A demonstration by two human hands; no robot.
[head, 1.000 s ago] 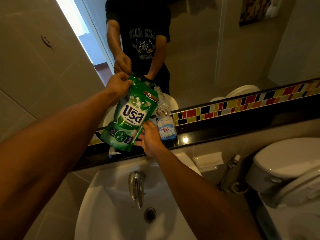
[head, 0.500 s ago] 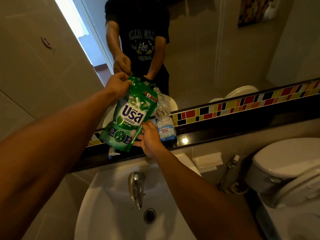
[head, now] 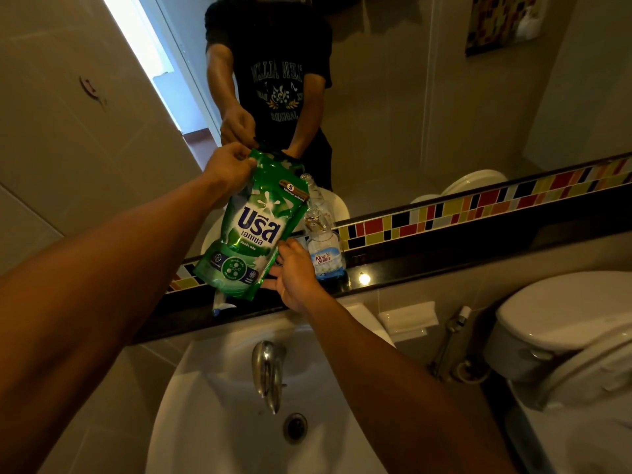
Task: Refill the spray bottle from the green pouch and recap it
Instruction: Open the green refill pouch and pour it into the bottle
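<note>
The green pouch [head: 251,227] hangs tilted over the black ledge [head: 444,265], its top corner up at about eleven o'clock and its lower corner leaning toward the clear spray bottle [head: 323,249], which stands on the ledge just beside it at three o'clock. The bottle's neck looks open, with no spray head on it, and only a shallow blue layer shows at its base, so I judge the filling barely begun or not yet begun; whether liquid is running from the pouch cannot be told.

The left hand [head: 227,165] pinches the pouch's top corner, fingers clenched on the foil. The right hand [head: 294,273] is at the pouch's lower right edge, at about five o'clock from its label, fingers partly spread against the foil and the bottle's side; whether they actually grip either I cannot tell.

Below the pouch, at six o'clock, a small white and blue piece [head: 222,304] lies on the ledge, possibly the spray head, though it is too hidden to be sure. Further down sit the white basin [head: 212,422] and its chrome tap [head: 268,371].

Left to do, by my reading: the pour itself, then recapping.
</note>
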